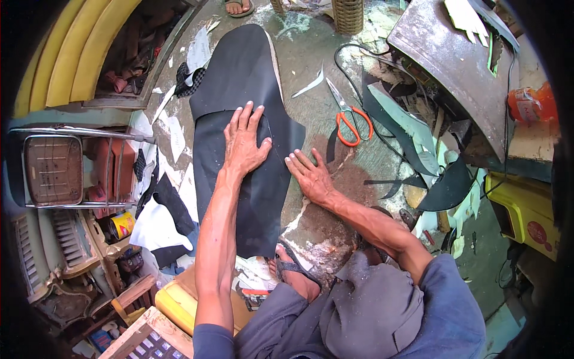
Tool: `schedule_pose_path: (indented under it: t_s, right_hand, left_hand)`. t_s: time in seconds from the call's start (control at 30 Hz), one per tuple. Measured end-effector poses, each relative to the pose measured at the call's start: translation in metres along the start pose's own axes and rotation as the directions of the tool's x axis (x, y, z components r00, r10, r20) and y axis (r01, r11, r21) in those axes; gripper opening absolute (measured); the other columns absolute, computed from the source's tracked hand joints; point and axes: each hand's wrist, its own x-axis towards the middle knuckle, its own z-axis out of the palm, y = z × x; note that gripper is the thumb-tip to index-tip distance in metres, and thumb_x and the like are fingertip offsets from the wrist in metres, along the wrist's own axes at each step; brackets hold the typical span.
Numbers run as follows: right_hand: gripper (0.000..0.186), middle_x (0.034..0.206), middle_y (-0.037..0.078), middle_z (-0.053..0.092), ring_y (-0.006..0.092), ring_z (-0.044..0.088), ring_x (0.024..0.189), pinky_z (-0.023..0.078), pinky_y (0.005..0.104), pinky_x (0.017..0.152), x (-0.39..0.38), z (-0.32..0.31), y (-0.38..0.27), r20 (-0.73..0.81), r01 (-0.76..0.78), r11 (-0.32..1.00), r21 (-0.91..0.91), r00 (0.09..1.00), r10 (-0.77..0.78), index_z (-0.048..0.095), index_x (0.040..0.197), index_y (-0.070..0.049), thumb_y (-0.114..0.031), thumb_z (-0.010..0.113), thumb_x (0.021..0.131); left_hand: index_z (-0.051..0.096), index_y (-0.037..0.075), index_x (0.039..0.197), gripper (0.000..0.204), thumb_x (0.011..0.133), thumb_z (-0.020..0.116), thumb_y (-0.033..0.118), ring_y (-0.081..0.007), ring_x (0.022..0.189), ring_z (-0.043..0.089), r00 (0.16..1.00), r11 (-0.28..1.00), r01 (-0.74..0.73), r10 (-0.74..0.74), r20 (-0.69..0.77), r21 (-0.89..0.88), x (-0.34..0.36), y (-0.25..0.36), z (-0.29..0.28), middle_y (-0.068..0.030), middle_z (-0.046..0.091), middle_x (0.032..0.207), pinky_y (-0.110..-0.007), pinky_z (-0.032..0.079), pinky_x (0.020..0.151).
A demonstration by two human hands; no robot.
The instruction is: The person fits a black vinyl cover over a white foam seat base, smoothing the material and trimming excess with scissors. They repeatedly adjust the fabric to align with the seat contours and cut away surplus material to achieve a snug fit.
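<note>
Stretched out on the concrete floor before me is a long black piece of smooth, leather-like material [236, 72], with a rounded far end and a pale edge along its far right side. A second black layer overlaps it across the middle. My left hand [246, 139] presses flat on this layer, fingers extended and thumb apart. Just off the right edge of the black piece, my right hand [311, 176] is spread low, its fingertips by that edge. Neither hand holds anything. Scissors with orange handles [345, 109] lie beyond my right hand, beside a thin pale curved strip [310, 82].
Black and white scraps [158, 224] litter the floor on the left, near a metal-framed chair [54, 170]. To the right are black offcuts [448, 185], a dark cable, a large grey panel [454, 66] and a yellow case [529, 215]. A wooden tray [134, 335] stands at lower left.
</note>
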Motion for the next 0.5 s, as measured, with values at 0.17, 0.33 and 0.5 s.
schedule_pose_path:
  t_s: [0.17,0.33,0.5]
  right_hand:
    - [0.050,0.147,0.008,0.058,0.0312,0.048,0.141,0.025,0.0629,0.119,0.013,-0.009,0.023,0.030,0.027,1.000,-0.002,0.999,-0.027,0.058,0.142,-0.010,-0.012,0.053,0.092]
    - [0.050,0.146,0.015,0.056,0.0354,0.048,0.140,0.029,0.0654,0.116,0.063,-0.059,0.094,-0.069,-0.154,0.928,-0.339,0.988,0.139,0.053,0.144,-0.007,-0.010,0.051,0.093]
    - [0.030,0.123,0.027,0.067,0.0393,0.061,0.122,0.047,0.0550,0.101,0.110,-0.088,0.065,0.122,-0.298,0.954,0.018,0.948,0.294,0.063,0.117,-0.001,-0.013,0.057,0.091]
  left_hand:
    - [0.036,0.012,0.156,0.081,0.085,0.072,0.022,-0.0428,0.151,0.025,0.987,0.978,0.108,-0.085,-0.135,0.179,-0.039,0.034,0.006,-0.0231,0.027,0.163,-0.053,0.023,0.121]
    - [0.035,0.017,0.158,0.081,0.086,0.071,0.026,-0.0423,0.154,0.016,0.987,0.948,0.055,-0.100,0.129,0.313,-0.164,0.086,0.018,-0.0209,0.023,0.166,-0.069,0.015,0.117]
    - [0.041,0.026,0.153,0.081,0.080,0.076,0.028,-0.0328,0.154,0.019,0.980,0.902,-0.094,0.009,0.199,0.422,-0.202,0.020,0.019,-0.0106,0.027,0.165,-0.070,0.021,0.117]
